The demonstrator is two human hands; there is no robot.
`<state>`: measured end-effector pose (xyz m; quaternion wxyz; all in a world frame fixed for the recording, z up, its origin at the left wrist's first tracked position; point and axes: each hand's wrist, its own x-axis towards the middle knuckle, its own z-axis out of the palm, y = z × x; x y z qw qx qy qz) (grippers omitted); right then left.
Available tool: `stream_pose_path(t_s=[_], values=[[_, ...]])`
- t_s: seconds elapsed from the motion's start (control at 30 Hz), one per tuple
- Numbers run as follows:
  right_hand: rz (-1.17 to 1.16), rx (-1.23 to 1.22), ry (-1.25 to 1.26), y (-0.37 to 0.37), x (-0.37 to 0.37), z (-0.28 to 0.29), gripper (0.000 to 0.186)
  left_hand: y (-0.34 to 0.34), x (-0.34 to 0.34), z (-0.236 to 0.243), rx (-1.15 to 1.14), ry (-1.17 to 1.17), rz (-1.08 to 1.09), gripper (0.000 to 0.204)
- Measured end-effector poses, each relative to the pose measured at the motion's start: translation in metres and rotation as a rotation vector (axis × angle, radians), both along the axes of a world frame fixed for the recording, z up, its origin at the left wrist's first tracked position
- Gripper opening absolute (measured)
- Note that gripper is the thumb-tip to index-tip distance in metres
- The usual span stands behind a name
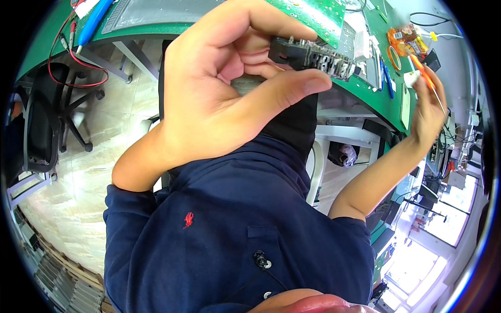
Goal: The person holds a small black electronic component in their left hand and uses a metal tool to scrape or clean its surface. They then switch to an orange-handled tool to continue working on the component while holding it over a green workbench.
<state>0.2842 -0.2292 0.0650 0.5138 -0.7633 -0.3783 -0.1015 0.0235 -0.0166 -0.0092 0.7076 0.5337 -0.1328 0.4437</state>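
Close to the camera, my left hand (pixel 211 99) pinches a small black connector block (pixel 295 53) between its thumb and bent fingers. Rows of silvery metal contacts line the block's outward side. It is held up in front of the green bench, not resting on it. Farther out on the right, my right hand (pixel 429 117) is raised above the bench edge. Its fingers close round a slim orange-handled tool (pixel 424 72) with a thin metal shaft; the tool's exact kind is unclear. A small white piece (pixel 411 79) shows beside those fingers, partly hidden.
On the green bench (pixel 360 100) lie a green circuit board (pixel 318 21), blue-handled tools (pixel 388 78), a roll of tape (pixel 394 58) and an orange snack bag (pixel 406 40). Red and black test leads (pixel 78 83) hang at the left, near a black office chair (pixel 47 115).
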Motion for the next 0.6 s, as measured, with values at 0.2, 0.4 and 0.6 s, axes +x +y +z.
stream_pose_path(t_s=[0.2, 0.4, 0.6], values=[[0.380, 0.402, -0.259, -0.007, -0.081, 0.020, 0.036, 0.000, -0.002, 0.012, 0.274, -0.114, 0.213, 0.040], [0.555, 0.341, -0.322, 0.016, -0.140, 0.022, 0.035, 0.006, -0.015, 0.009, 0.567, 0.189, 0.402, 0.041], [0.557, 0.224, -0.490, 0.018, -0.141, 0.021, 0.035, 0.006, -0.015, 0.008, 0.618, 0.180, 0.426, 0.040]])
